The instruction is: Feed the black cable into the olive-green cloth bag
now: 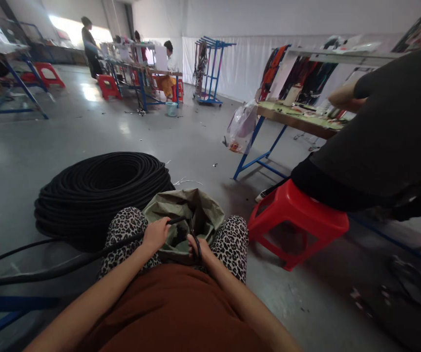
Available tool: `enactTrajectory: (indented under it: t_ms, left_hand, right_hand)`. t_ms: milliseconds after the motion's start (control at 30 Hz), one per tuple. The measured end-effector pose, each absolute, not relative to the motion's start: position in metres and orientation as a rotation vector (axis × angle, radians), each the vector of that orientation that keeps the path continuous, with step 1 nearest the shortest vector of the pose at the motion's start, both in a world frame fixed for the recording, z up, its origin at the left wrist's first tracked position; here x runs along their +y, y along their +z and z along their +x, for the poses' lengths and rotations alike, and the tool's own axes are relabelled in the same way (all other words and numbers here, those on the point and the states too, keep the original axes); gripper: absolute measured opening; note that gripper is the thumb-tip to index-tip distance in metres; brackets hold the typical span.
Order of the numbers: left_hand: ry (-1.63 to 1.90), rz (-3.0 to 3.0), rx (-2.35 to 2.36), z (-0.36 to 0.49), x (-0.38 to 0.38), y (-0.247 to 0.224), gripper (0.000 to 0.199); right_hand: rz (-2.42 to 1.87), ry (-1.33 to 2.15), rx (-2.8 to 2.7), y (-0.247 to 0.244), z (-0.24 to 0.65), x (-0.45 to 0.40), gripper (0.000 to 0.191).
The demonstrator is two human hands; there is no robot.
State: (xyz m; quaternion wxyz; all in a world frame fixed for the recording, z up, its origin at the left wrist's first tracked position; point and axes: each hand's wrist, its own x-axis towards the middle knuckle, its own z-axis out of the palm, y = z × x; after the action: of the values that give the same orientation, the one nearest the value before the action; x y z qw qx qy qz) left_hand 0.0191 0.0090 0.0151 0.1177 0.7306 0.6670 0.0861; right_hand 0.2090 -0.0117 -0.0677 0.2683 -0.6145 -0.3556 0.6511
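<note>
1. Head view: I see a black hose (86, 259) running from the lower left across the leopard-print lap to the hands. It ends over the mouth of an olive-green bag (188, 208) that sits between the knees.
2. Left hand (155, 234): its grip is clamped around the hose just short of the hose's end, at the bag's near edge.
3. Right hand (198, 247): it rests at the bag's opening, with its grip folded around a dark tool with looped handles (197, 247). I cannot tell what kind of tool it is.
4. A large coil of black hose (100, 190) lies on the grey floor just beyond the left knee, touching or nearly touching the bag.
5. A red plastic stool (294, 220) stands on the right, near the right knee. Another person in dark clothing (389, 132) sits on it, facing a table (294, 122) with blue legs.
6. Farther back, other people work at more tables (137, 63), well apart from the hands.
</note>
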Motion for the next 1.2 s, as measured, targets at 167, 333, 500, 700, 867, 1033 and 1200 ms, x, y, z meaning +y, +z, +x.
enactTrajectory:
  t_ms: [167, 333, 500, 700, 867, 1033, 1200]
  left_hand:
    - [0.275, 2.129, 1.960, 0.019, 0.009, 0.016, 0.032]
    - [0.248, 2.145, 1.954, 0.019, 0.008, 0.015, 0.032]
    - [0.253, 2.156, 1.943, 0.018, 0.008, 0.010, 0.031]
    - [0.257, 2.154, 1.930, 0.017, 0.008, 0.003, 0.031]
    - [0.243, 2.171, 1.907, 0.017, 0.007, 0.001, 0.030]
    - [0.224, 2.197, 1.883, 0.017, 0.006, 0.002, 0.031]
    - [0.178, 2.217, 1.867, 0.018, 0.005, 0.005, 0.032]
  right_hand:
    - [-1.619, 1.764, -1.029, -0.063, 0.209, -0.015, 0.039]
    - [-1.633, 1.726, -1.107, -0.059, 0.208, -0.015, 0.040]
    - [-1.634, 1.720, -1.144, -0.057, 0.208, -0.015, 0.042]
    - [-1.613, 1.731, -1.171, -0.057, 0.209, -0.016, 0.042]
    - [-1.616, 1.741, -1.165, -0.060, 0.209, -0.016, 0.039]
    - [-1.615, 1.742, -1.177, -0.063, 0.208, -0.015, 0.039]
    - [-1.624, 1.737, -1.208, -0.066, 0.210, -0.014, 0.036]
